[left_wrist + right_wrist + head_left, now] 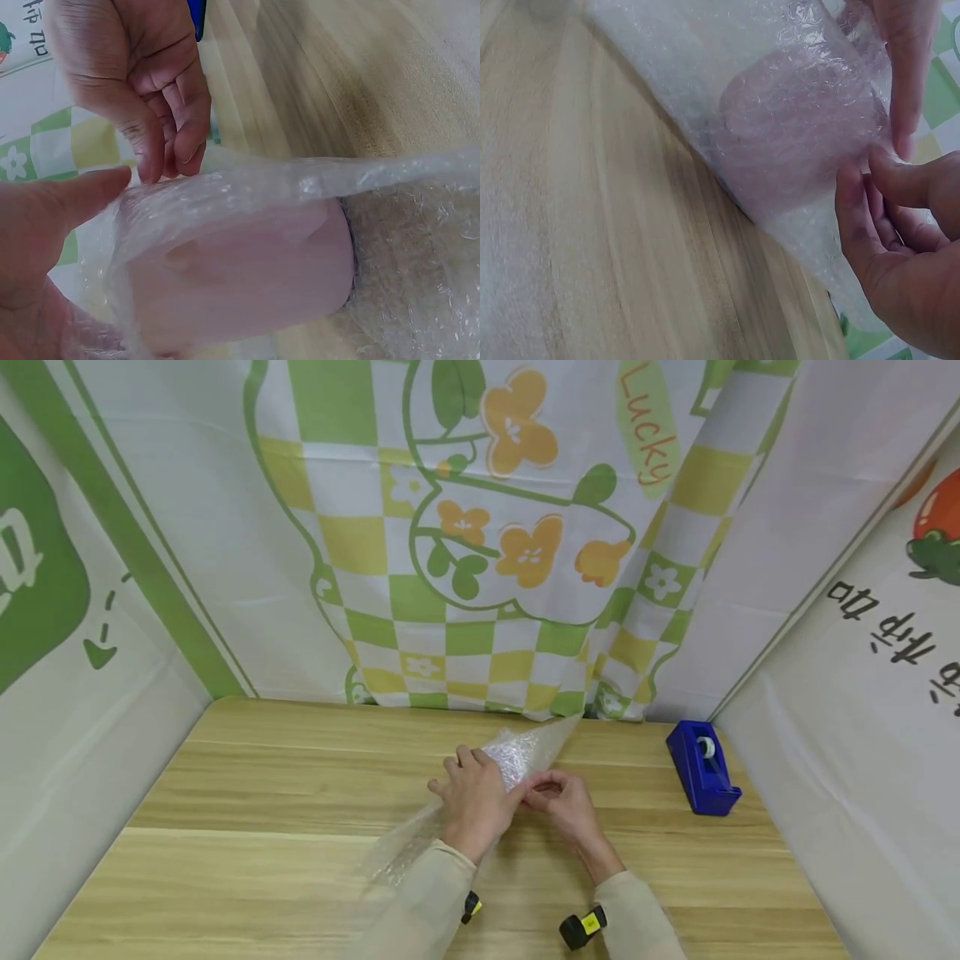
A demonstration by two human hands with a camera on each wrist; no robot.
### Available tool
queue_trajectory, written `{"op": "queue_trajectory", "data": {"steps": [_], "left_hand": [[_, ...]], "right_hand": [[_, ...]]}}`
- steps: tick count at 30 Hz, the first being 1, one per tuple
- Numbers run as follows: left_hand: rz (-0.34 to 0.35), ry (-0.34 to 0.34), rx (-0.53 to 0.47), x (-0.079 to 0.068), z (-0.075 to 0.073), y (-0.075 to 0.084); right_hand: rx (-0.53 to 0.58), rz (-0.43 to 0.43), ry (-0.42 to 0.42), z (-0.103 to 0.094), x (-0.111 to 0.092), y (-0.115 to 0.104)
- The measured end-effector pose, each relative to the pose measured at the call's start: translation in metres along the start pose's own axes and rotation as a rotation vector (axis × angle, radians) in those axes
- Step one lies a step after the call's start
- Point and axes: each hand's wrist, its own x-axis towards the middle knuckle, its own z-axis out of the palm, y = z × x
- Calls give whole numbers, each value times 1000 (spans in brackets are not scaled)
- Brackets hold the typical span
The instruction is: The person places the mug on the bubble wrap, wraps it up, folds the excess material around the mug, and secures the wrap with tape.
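A sheet of clear bubble wrap [517,758] is folded over a smooth pink object [255,277] with rounded corners; the kind of object is hard to make out through the film. My left hand [476,797] holds the wrapped bundle, its thumb [94,191] along the upper edge of the wrap and its other fingers partly hidden behind the film. Close against that thumb, my right hand [567,802] pinches the edge of the bubble wrap between thumb and fingertips. In the right wrist view the pink shape [795,120] shows through the layer of film.
A blue tape dispenser [702,768] with a white roll stands at the right rear of the wooden table [285,777]. Behind the table hangs a patterned cloth [517,652], and the bubble wrap's pointed corner reaches toward it. White printed panels flank both sides.
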Motion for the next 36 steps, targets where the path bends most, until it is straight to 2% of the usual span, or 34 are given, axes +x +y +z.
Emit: {"op": "queue_trajectory", "data": {"steps": [4, 9, 14, 18, 23, 27, 29, 36], "left_hand": [[0, 26, 3, 1, 2, 1], [19, 10, 22, 2, 2, 1], [54, -22, 35, 3, 0, -3], [81, -77, 36, 5, -4, -8], [121, -151, 12, 8, -8, -15], [161, -176, -28, 10, -13, -20], [177, -187, -48, 11, -15, -22], [254, -227, -56, 17, -17, -30]], "right_hand": [[-68, -7, -9, 0, -1, 0], [-206, -54, -10, -4, -5, -4], [-337, -129, 55, -12, -8, -8], [-453, -259, 113, -19, -11, -11], [-674, -525, 111, -24, -15, -14], [-844, -717, 88, -26, -19, -16], [-891, -764, 69, -26, -21, -18], [-973, -807, 25, -24, -26, -22]]}}
